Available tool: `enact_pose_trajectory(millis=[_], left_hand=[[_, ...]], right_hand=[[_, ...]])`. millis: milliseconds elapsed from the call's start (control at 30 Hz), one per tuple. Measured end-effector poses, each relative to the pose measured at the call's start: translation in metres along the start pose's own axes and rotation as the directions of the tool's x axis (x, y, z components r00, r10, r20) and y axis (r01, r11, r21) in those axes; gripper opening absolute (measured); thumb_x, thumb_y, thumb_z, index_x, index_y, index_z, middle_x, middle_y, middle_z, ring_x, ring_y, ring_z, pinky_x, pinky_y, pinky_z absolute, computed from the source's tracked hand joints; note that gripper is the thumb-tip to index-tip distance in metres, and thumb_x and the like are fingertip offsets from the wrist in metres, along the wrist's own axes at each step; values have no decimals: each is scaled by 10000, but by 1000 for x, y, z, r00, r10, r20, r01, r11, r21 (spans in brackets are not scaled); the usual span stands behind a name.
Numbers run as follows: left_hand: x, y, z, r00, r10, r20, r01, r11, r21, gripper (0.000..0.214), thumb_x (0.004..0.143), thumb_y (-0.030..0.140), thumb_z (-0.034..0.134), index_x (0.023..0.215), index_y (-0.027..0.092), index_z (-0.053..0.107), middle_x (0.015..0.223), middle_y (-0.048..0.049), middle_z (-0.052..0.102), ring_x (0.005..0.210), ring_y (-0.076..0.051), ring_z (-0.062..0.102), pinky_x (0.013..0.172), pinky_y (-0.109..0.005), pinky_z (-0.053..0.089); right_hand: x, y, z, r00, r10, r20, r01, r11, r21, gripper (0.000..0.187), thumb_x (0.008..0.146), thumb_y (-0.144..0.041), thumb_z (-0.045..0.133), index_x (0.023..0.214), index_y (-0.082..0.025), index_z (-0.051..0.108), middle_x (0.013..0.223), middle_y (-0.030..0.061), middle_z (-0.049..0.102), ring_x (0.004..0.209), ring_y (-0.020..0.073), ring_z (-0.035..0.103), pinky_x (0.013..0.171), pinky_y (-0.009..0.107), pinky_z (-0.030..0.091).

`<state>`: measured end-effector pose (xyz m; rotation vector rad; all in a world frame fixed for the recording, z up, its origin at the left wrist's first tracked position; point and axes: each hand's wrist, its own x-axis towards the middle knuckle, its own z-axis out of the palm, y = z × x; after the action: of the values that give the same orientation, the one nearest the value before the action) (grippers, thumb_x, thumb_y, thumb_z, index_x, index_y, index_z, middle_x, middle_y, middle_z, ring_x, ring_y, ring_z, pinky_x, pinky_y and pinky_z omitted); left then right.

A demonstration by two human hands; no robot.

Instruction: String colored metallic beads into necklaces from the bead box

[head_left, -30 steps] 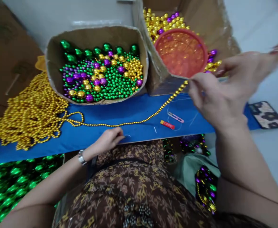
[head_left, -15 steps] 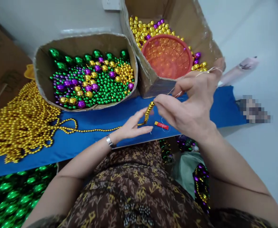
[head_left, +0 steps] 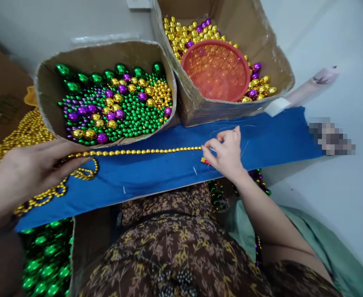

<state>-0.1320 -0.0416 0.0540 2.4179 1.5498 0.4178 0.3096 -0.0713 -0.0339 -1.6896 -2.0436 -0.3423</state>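
Observation:
A strand of gold beads (head_left: 144,152) lies stretched straight across the blue board (head_left: 156,173). My right hand (head_left: 226,152) pinches the strand's right end, where thin white thread (head_left: 227,128) trails off. My left hand (head_left: 35,165) is closed on the strand at its left end, raised a little over the board. A small red tool (head_left: 205,161) peeks out just under my right hand.
A cardboard box (head_left: 105,53) of green, purple and gold beads sits behind the board. A second box (head_left: 262,37) holds gold beads and an orange basket (head_left: 216,70). A heap of gold bead strands (head_left: 20,132) lies at left; green bead strands (head_left: 45,264) lie below.
My hands have moved apart: the left swung far left along the strand, the right dropped to the board. The strand is now pulled straight between them.

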Motion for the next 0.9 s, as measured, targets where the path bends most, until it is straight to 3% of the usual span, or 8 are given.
enact_pose_trajectory(millis=[67,133,233,333,633,900], left_hand=[[-10,0,19,995,94,45,-97,993,65,314,810,557,543,1028,370,669,1037,48,674,886,-230,633,875,-422,508],[-18,1,53,977,139,165,-148,988,45,332,854,545,478,976,316,686,949,10,692,833,-227,653,763,-362,543],[-31,-3,104,969,66,237,-78,996,42,393,911,508,388,999,271,689,930,-35,686,793,-220,662,710,-331,543],[-45,-11,132,970,17,242,-9,999,-34,373,920,485,407,1030,259,683,952,-57,677,826,-219,669,766,-335,539],[-59,-18,148,969,-46,244,82,987,-141,297,913,451,453,984,206,605,951,-77,665,879,-224,650,774,-319,510],[-62,-17,149,956,-79,283,130,977,-167,201,929,338,448,927,183,576,915,-71,604,846,-187,601,781,-302,493]], right_hand=[[-16,-4,18,997,26,78,-27,999,17,234,883,-402,528,778,-249,669,887,43,444,912,225,420,1069,587,245],[-33,-4,32,984,32,176,-39,999,36,237,877,-385,537,765,-235,681,864,45,443,890,223,417,1053,556,267],[-56,-1,45,952,27,306,-51,996,70,229,872,-353,548,760,-220,698,849,52,454,885,224,423,992,484,325],[-70,-2,51,940,47,339,-76,995,72,225,873,-355,557,773,-219,706,868,62,471,900,231,427,980,458,323],[-74,-5,59,915,49,401,-66,997,28,215,875,-365,571,798,-228,719,862,58,487,892,228,441,1036,473,264],[-78,1,62,928,-38,370,36,999,14,310,905,-389,500,791,-221,734,835,75,482,852,237,434,930,458,327]])
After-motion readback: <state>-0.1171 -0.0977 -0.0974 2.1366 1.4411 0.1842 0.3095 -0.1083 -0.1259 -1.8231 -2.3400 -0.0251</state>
